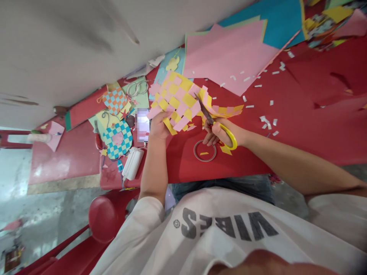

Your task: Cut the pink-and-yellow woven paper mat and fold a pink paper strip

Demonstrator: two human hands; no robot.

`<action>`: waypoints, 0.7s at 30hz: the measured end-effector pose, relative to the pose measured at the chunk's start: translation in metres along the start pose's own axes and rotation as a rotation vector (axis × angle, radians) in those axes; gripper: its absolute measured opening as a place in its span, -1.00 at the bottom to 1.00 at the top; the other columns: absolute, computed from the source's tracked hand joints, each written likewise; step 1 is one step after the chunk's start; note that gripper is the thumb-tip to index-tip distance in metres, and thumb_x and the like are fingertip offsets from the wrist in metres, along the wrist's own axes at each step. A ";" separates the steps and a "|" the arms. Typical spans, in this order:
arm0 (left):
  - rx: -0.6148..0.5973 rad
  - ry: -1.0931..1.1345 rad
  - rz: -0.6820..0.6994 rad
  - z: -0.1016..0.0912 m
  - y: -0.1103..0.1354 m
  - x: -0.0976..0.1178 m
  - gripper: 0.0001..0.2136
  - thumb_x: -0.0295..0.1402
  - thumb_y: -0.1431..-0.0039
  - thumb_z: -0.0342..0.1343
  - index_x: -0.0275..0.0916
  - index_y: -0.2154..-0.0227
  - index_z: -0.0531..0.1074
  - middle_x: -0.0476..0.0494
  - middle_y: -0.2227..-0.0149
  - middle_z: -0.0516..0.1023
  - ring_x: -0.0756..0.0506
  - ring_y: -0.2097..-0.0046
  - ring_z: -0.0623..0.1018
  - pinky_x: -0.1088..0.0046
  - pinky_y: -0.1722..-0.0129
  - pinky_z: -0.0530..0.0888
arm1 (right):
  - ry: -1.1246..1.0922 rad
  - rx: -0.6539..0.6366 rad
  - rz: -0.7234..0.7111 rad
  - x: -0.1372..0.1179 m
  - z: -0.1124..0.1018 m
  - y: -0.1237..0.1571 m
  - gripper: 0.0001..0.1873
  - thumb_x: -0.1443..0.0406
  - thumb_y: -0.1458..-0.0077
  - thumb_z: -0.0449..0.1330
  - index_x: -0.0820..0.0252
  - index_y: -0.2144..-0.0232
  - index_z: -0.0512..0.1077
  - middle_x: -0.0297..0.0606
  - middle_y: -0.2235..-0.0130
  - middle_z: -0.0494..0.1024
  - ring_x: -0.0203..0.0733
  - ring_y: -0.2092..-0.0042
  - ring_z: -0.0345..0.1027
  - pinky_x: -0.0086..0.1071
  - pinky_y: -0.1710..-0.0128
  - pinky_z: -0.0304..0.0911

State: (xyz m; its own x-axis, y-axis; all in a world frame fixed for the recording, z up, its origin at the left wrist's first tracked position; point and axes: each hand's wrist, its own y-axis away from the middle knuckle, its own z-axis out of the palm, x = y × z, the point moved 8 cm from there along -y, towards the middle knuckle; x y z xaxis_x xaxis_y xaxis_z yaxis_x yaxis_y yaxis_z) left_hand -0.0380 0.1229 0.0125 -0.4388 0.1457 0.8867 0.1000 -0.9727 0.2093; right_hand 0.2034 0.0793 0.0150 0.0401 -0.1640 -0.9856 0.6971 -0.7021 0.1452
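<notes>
A woven checkered sheet of pink and yellow paper strips [174,100] is pinched along its lower left edge by my left hand [159,125]. My right hand [219,131] grips yellow-handled scissors [231,138], whose dark blades lie at the sheet's right side. A partly cut curved strip of the same weave hangs off to the right, beyond the blades. Below my right hand, a thin ring of tape [204,151] lies on the red table [183,164] with a yellow scrap inside it.
Large pink sheets [223,53] and a blue sheet [283,19] lie at the back, with white paper bits scattered rightward. On the left are a blue checkered paper piece [117,139], an orange-blue one [115,100], a lit phone [142,125] and a white power bank [133,163]. A red chair [103,219] stands lower left.
</notes>
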 end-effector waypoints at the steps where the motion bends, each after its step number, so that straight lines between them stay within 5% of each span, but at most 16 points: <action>1: -0.009 -0.005 -0.004 0.000 0.000 -0.001 -0.62 -0.34 -0.02 0.34 -0.17 0.04 0.68 -0.14 -0.04 0.78 -0.37 -0.35 0.62 0.03 -0.38 0.57 | 0.015 0.013 0.005 0.002 -0.001 0.000 -0.17 -0.54 -0.12 0.11 0.07 0.24 0.30 -0.04 0.36 0.74 0.06 0.34 0.74 -0.27 0.44 0.63; 5: 0.004 -0.035 -0.032 -0.002 0.000 -0.006 -0.66 -0.32 -0.03 0.33 -0.14 0.07 0.68 -0.11 0.03 0.79 -0.39 -0.37 0.60 -0.03 -0.39 0.57 | 0.053 0.098 0.017 0.008 -0.005 -0.002 -0.25 -0.47 -0.22 0.12 0.08 0.25 0.33 -0.17 0.50 0.67 -0.04 0.48 0.66 -0.32 0.54 0.56; 15: 0.072 0.047 0.047 0.010 0.004 0.011 -0.41 0.08 -0.23 0.24 -0.16 -0.20 0.59 -0.24 -0.27 0.67 -0.39 -0.46 0.51 0.02 -0.42 0.53 | 0.073 0.135 -0.032 0.014 -0.009 -0.006 -0.34 -0.37 -0.24 0.25 0.06 0.26 0.36 -0.30 0.57 0.60 -0.09 0.57 0.57 -0.31 0.58 0.51; 21: 0.108 0.089 0.091 0.017 0.008 0.019 -0.37 0.19 -0.31 0.17 -0.08 -0.27 0.56 -0.24 -0.28 0.66 -0.36 -0.46 0.51 0.01 -0.39 0.54 | 0.058 0.013 -0.035 0.003 0.000 -0.002 -0.39 -0.30 -0.18 0.37 0.05 0.24 0.35 -0.24 0.40 0.63 0.03 0.37 0.69 -0.21 0.47 0.60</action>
State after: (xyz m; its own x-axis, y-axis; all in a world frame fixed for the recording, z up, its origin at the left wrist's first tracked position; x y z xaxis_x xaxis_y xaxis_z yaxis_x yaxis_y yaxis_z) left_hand -0.0301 0.1207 0.0383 -0.5006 0.0368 0.8649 0.2364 -0.9553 0.1774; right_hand 0.2018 0.0800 0.0115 0.0574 -0.0989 -0.9934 0.6893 -0.7159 0.1111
